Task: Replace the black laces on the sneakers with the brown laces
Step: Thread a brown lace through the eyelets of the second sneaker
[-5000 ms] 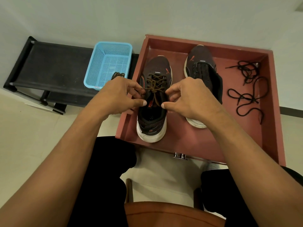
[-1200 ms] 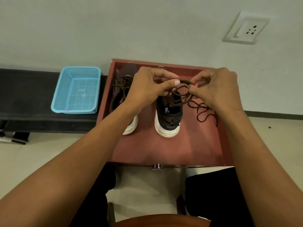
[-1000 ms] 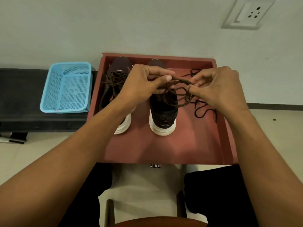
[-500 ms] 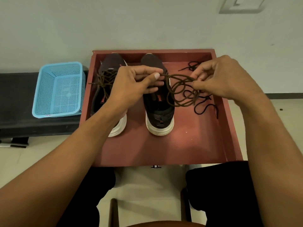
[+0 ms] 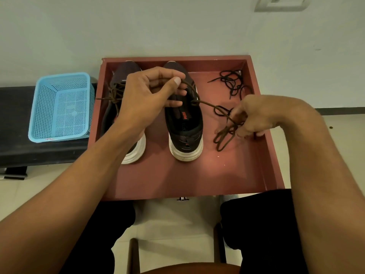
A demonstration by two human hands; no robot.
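Brown lace pinched by left hand, bunched in right hand; one sneaker half hidden.

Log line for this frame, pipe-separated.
left hand: pinches brown lace | right hand: grips its bunch | right sneaker: unlaced | left sneaker: brown-laced | black laces: in tray

Inside the sneaker just below the left hand: "PUMA", in red.
Grey print beneath it: unreadable.
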